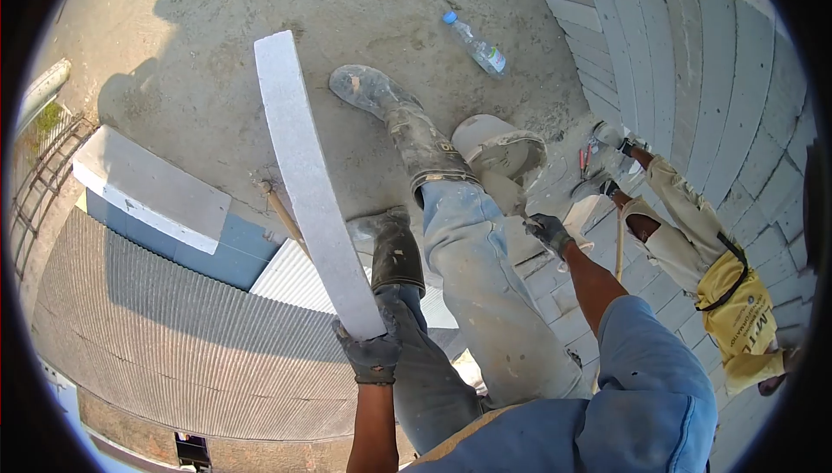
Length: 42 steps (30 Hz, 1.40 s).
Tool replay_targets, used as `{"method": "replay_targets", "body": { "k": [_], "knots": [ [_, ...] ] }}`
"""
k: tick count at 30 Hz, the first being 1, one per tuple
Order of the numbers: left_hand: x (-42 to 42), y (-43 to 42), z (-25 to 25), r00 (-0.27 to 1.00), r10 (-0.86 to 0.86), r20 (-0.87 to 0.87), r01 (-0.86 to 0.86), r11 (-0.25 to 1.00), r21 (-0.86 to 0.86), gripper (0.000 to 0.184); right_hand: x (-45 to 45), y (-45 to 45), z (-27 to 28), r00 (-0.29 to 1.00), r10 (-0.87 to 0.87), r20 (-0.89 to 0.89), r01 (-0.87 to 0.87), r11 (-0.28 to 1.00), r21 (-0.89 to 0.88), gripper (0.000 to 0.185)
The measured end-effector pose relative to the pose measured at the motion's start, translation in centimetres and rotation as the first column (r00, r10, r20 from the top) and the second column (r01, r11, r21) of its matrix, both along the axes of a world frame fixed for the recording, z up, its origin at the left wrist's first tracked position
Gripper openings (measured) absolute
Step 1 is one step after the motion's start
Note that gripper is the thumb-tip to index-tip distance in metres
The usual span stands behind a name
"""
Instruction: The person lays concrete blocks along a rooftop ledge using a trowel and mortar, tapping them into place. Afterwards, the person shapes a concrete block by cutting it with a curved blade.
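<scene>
My gloved left hand (368, 352) grips the lower end of a long, pale lightweight concrete block (316, 178), which stands out tilted away from me beside my legs. My gloved right hand (550, 234) is closed, to the right of my knee, just below a white bucket (483, 132). What its fingers hold is too small to make out. Grey, mortar-like residue coats the inside of the bucket, which stands by my right boot (425, 139). Partly hidden behind the block is a wooden-handled hammer (284, 217).
A plastic bottle (475, 44) lies on the concrete floor. Red-handled pliers (585, 161) are near the bucket. Another block (156, 182) rests at the left edge, above corrugated roofing (173, 326). Stacked blocks (676, 48) rise at right, where a person in a yellow shirt (737, 308) stands.
</scene>
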<state>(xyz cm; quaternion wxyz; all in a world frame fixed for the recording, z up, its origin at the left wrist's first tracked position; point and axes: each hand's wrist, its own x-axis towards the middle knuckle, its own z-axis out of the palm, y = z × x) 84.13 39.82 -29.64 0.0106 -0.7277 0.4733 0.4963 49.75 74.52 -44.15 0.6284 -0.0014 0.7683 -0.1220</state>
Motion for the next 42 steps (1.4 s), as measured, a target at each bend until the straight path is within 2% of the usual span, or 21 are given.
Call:
{"method": "replay_targets", "body": {
  "k": [2,4,5,7,8,9,10,11,14,16,18,21,23,28,29,30,33,36,39,41,42],
  "knots": [
    [1.0,1.7,-0.8,0.895,-0.410,0.176,0.439,0.879,-0.184,0.041,-2.7,-0.3,2.4,0.996,0.090,0.024,-0.090,0.996,0.009,0.026],
    [1.3,3.1,-0.8,0.836,-0.453,0.311,0.525,0.824,-0.211,0.046,-4.8,-1.6,4.6,0.995,-0.046,0.094,0.038,0.996,0.085,0.027],
    [-0.3,3.6,-0.8,0.978,-0.086,0.188,0.099,0.993,-0.062,0.055,-5.8,-3.0,5.5,0.997,0.019,0.072,-0.020,1.000,0.012,0.027],
    [-1.4,4.8,-1.3,0.943,0.302,0.138,-0.307,0.952,0.013,0.066,-7.5,-10.4,9.0,0.978,0.206,0.043,-0.209,0.973,0.092,0.025],
    [-1.1,5.4,-1.6,0.827,0.560,-0.059,-0.549,0.825,0.135,0.066,-8.9,-9.3,8.6,0.994,-0.106,0.007,0.104,0.988,0.110,0.025],
    [-0.9,6.1,-2.0,0.544,0.817,-0.192,-0.764,0.577,0.291,0.065,-10.5,-11.1,9.0,0.989,0.145,-0.040,-0.145,0.989,-0.011,0.026],
    [-0.6,6.6,-2.4,0.223,0.954,-0.199,-0.857,0.289,0.427,0.065,-13.8,-10.8,8.3,0.982,0.191,-0.009,-0.191,0.980,-0.052,0.034],
    [-0.8,7.0,-2.9,-0.206,0.979,-0.014,-0.827,-0.166,0.537,0.063,-14.5,-14.0,8.6,0.972,0.230,-0.040,-0.231,0.971,-0.052,0.032],
    [-1.6,9.8,-5.0,-0.574,0.808,0.136,-0.615,-0.534,0.580,0.066,-12.6,-29.2,13.1,0.828,0.542,-0.142,-0.554,0.830,-0.065,0.024],
    [-1.7,10.9,-6.1,-0.626,0.769,0.132,-0.556,-0.558,0.617,0.063,-10.6,-36.7,13.5,0.801,0.580,-0.149,-0.596,0.795,-0.112,0.026],
    [-1.9,11.9,-7.3,-0.670,0.725,0.163,-0.509,-0.608,0.609,0.062,-6.6,-44.2,13.6,0.468,0.828,-0.310,-0.874,0.382,-0.300,0.026],
    [-2.1,13.8,-9.9,-0.745,0.633,0.208,-0.430,-0.696,0.576,0.066,2.0,-54.0,12.2,0.248,0.918,-0.310,-0.848,0.050,-0.528,0.027],
    [-1.9,14.7,-11.2,-0.777,0.595,0.204,-0.418,-0.732,0.538,0.073,8.7,-58.9,9.6,0.000,0.910,-0.414,-0.830,-0.231,-0.508,0.029],
    [-1.7,16.4,-14.8,-0.835,0.478,0.272,-0.317,-0.823,0.472,0.074,25.7,-64.9,-1.7,-0.184,0.949,-0.255,-0.757,-0.302,-0.579,0.030],
    [-2.0,16.9,-15.7,-0.829,0.481,0.285,-0.344,-0.841,0.418,0.075,29.2,-65.3,-3.9,-0.292,0.897,-0.332,-0.685,-0.439,-0.582,0.027],
    [-2.2,17.2,-16.5,-0.820,0.487,0.301,-0.373,-0.853,0.366,0.077,32.4,-65.6,-6.4,-0.313,0.933,-0.178,-0.794,-0.359,-0.491,0.023],
    [-1.7,16.9,-16.8,-0.817,0.466,0.340,-0.359,-0.872,0.332,0.077,38.3,-65.1,-15.7,-0.330,0.916,-0.229,-0.661,-0.397,-0.637,0.014],
    [-0.7,16.3,-16.8,-0.778,0.487,0.397,-0.381,-0.868,0.318,0.070,42.6,-64.5,-21.8,-0.290,0.953,-0.087,-0.778,-0.288,-0.558,0.013],
    [-1.8,17.8,-18.1,-0.785,0.476,0.397,-0.351,-0.870,0.347,0.059,45.8,-63.6,-24.9,-0.160,0.985,0.066,-0.870,-0.109,-0.481,0.014],
    [-2.0,18.1,-18.3,-0.823,0.437,0.362,-0.304,-0.878,0.370,0.054,46.8,-63.6,-27.3,0.027,0.944,0.330,-0.895,0.170,-0.413,0.021],
    [-1.3,17.4,-17.7,-0.835,0.410,0.367,-0.289,-0.894,0.342,0.061,46.9,-63.2,-27.2,0.031,0.942,0.334,-0.899,0.172,-0.403,0.021]
  ]
}}
